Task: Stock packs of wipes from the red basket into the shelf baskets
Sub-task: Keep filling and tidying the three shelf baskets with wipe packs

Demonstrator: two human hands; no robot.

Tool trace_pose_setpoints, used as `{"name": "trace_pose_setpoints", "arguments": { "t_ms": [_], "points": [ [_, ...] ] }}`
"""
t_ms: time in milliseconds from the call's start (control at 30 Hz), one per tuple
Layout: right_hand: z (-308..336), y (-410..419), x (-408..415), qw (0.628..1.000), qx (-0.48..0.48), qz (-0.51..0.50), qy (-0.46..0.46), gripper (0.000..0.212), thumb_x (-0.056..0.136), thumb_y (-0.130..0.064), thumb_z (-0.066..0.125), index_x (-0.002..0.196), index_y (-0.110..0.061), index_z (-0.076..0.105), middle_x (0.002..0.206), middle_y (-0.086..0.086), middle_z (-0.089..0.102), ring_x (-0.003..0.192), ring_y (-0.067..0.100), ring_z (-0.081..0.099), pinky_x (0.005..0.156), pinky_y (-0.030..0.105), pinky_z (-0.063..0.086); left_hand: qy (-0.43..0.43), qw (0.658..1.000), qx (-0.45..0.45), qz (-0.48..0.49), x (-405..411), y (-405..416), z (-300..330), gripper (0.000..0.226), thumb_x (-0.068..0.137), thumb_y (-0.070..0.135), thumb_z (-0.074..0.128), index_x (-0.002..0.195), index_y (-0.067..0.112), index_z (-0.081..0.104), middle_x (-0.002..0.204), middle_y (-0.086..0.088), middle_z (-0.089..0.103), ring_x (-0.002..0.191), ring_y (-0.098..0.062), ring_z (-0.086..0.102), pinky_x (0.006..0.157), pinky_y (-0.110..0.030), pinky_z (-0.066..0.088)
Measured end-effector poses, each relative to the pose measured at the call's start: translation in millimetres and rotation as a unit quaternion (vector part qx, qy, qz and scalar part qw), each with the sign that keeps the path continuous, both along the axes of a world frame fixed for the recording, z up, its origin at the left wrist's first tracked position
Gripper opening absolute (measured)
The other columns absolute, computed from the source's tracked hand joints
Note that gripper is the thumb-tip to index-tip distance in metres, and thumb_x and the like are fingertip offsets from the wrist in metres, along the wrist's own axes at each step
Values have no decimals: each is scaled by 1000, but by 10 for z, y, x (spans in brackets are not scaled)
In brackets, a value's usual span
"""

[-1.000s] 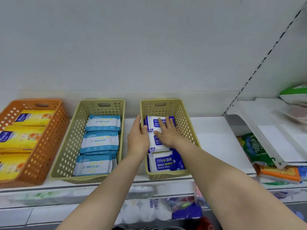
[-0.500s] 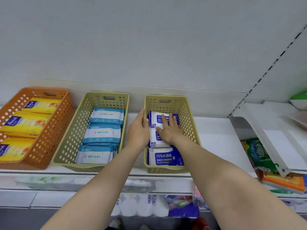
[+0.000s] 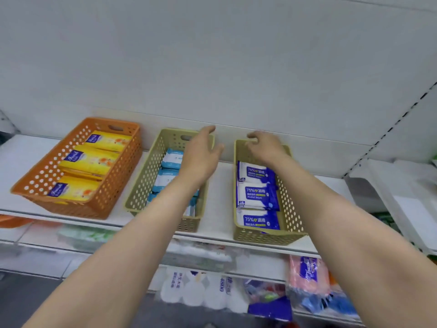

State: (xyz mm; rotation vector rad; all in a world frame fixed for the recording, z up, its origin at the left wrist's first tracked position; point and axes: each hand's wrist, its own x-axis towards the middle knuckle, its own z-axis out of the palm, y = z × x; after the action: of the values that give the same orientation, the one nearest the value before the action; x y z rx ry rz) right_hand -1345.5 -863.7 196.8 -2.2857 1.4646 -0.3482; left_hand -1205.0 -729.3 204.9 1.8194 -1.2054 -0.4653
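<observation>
Three baskets stand on the white shelf (image 3: 220,185). The right olive basket (image 3: 289,209) holds three blue-and-white alcohol wipe packs (image 3: 256,195) in a row. The middle olive basket (image 3: 146,176) holds light-blue wipe packs (image 3: 171,158), partly hidden by my left forearm. My left hand (image 3: 201,155) hovers over the middle basket's far right corner, fingers relaxed and holding nothing. My right hand (image 3: 266,146) hangs above the far end of the right basket, fingers loosely curled and empty. The red basket is out of view.
An orange basket (image 3: 111,192) with yellow packs (image 3: 88,162) sits at the left. A white panel (image 3: 402,197) lies on the shelf at the right. Below the shelf edge are white bottles (image 3: 196,290) and bagged goods (image 3: 309,280).
Both hands have lifted off the alcohol wipe packs and risen toward the baskets' far ends. The packs stay in a row in the right basket. The view has shifted right.
</observation>
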Motion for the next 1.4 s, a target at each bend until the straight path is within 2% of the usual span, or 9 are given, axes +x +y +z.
{"name": "trace_pose_setpoints", "arguments": {
  "t_ms": [200,333,500,667,800,1000,1167,1267,1400],
  "points": [
    [879,661,598,986,-127,111,-16,41,99,-31,53,138,-19,56,142,1,56,130,22,50,106,29,35,-175,983,-37,40,973,909,445,60,92,20,67,147,14,43,149,-5,49,137,-23,44,112,-31,31],
    [970,1464,1103,964,-188,177,-69,43,99,-30,54,141,-20,52,147,1,51,138,18,42,111,29,30,-222,970,-53,85,1613,1872,416,58,90,22,70,142,11,49,140,-11,56,128,-28,51,104,-29,34],
    [600,2643,1804,939,-196,246,-138,46,95,-27,60,140,-18,53,142,8,54,134,24,47,109,32,35,-207,967,-26,147,2241,3262,97,52,93,31,66,140,16,51,139,-3,57,129,-22,52,104,-32,37],
    [96,3715,2706,927,-143,321,-129,53,93,-41,51,142,-19,52,141,5,55,133,21,48,110,26,32,-174,962,28,208,2891,4521,-266,53,95,42,59,143,24,48,143,6,53,132,-16,48,104,-29,37],
    [-86,4344,3486,913,-118,377,-102,52,97,-34,57,146,-23,45,147,3,51,136,20,44,111,31,34,-165,953,44,248,3471,5296,-398,54,92,42,61,141,23,50,142,5,55,132,-17,50,104,-33,40],
    [-186,4999,4828,887,-86,444,-89,52,96,-42,49,146,-32,41,145,-11,49,131,12,44,105,29,40,-148,936,42,317,4490,6121,-512,51,91,35,69,138,22,53,137,3,58,126,-19,55,106,-38,45],
    [-297,5433,6265,861,-82,488,-119,51,97,-33,57,145,-23,45,142,-5,52,131,11,44,104,22,34,-162,917,58,360,5656,6593,-553,48,90,30,71,135,22,57,135,4,60,125,-17,55,103,-31,42],
    [-341,5722,7229,853,-56,501,-135,54,95,-45,48,143,-21,49,143,-3,53,132,13,46,106,26,36,-165,912,94,364,6502,6826,-491,49,89,30,72,134,21,58,136,3,60,126,-19,56,104,-34,43],
    [-277,6106,8340,851,-29,510,-122,57,95,-46,45,144,-18,47,145,2,51,136,18,44,110,31,35,-162,915,140,342,7547,7087,-337,50,88,27,73,134,20,58,138,3,59,128,-17,53,104,-25,36]
  ]
}}
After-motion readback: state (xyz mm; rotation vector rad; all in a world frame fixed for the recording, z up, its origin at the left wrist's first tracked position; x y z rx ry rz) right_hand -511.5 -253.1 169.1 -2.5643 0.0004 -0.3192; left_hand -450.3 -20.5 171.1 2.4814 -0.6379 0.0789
